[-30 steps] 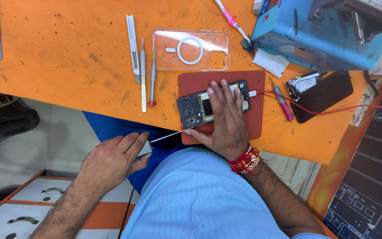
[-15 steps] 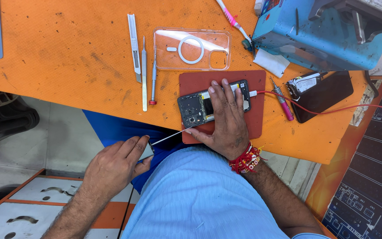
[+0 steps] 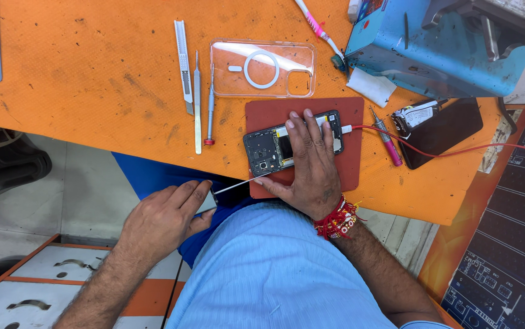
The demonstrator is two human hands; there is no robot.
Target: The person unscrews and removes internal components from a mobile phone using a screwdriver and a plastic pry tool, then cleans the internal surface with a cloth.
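- Head view: our right hand (image 3: pixel 309 163) lies flat, fingers spread, pressing down on the opened phone (image 3: pixel 271 147); not gripping, just pinning it.
- Phone sits back-off w/ its boards exposed, on the dark red mat (image 3: pixel 349 152) at the near edge of the orange table (image 3: pixel 80 91).
- Our left hand (image 3: pixel 165 218) is off the table edge, down by our lap, fingers curled round a small grey handle; its thin metal blade (image 3: pixel 241 183) runs up to the mat's near edge, just beside the right thumb.
- Red thread bands (image 3: pixel 337 220) on the right wrist.
- White plug w/ red cable (image 3: pixel 457 150) goes into the phone's right end.
- Beyond the mat: clear phone case (image 3: pixel 262 68) w/ white ring.
- Left of the case: screwdriver (image 3: pixel 210 106), tweezers (image 3: pixel 197 103), snap-off knife (image 3: pixel 183 64), side by side.
- Right of the mat: pink pen tool (image 3: pixel 387 138), dark phone (image 3: pixel 445 129).
- Far right: blue machine (image 3: pixel 433 45).
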